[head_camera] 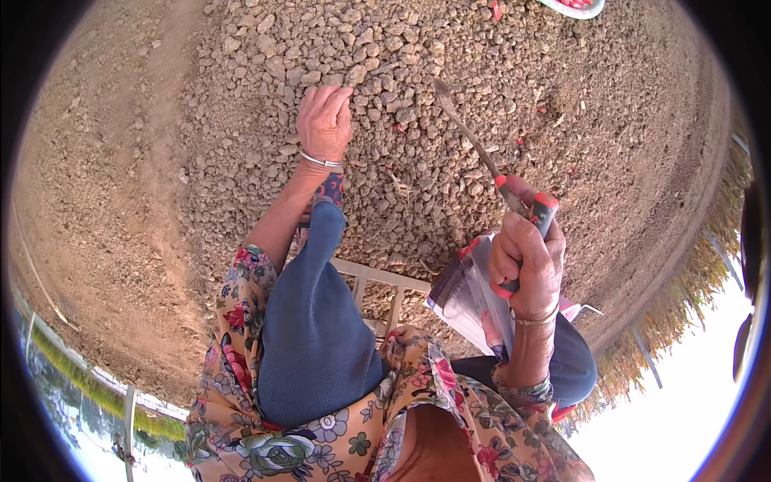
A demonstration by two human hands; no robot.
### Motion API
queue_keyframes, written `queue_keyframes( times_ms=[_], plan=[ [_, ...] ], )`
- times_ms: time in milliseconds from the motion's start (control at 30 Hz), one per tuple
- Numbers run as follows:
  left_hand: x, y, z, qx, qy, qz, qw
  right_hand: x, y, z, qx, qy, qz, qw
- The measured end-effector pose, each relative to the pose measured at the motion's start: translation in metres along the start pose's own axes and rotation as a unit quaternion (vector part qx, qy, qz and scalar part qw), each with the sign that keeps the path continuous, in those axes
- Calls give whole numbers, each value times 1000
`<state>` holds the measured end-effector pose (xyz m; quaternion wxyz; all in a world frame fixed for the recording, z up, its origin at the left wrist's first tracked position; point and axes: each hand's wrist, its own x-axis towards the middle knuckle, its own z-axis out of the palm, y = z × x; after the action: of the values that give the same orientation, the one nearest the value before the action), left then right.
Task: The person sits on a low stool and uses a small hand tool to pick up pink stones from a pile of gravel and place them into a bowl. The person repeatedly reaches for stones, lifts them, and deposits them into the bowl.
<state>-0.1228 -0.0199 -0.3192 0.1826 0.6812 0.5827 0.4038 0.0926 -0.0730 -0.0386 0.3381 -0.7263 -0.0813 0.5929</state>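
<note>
My right hand grips the dark grey and red handle of a hand tool with a long, narrow, curved metal blade. The blade reaches up and left over the clods, its tip to the right of my left hand. My left hand is at the cloddy soil, its fingers bent down onto the clods; whether they hold one cannot be told. A clear plastic packet with dark and red printing is beneath my right wrist. Small red pieces lie scattered on the soil.
A pale green bowl with red pieces in it is at the top right, cut off by the picture's edge. A light-coloured slatted frame stands between my legs. Smoother, finer soil runs along the left. Dry grass borders the ground at right.
</note>
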Motion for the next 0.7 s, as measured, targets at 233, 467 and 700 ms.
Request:
queue_keyframes(
  times_ms=[233, 467, 700],
  plan=[
    [9, -20, -8, 6, -61, -59, 996, 9, 2, -1, -5, -7, 0, 1000],
    [10, -30, -7, 98, -101, -63, 988, 4, 3, -2, -29, -10, 8, 999],
    [15, -29, -8, 130, -129, -65, 981, 12, 1, -1, -6, -20, 44, 999]
  ],
)
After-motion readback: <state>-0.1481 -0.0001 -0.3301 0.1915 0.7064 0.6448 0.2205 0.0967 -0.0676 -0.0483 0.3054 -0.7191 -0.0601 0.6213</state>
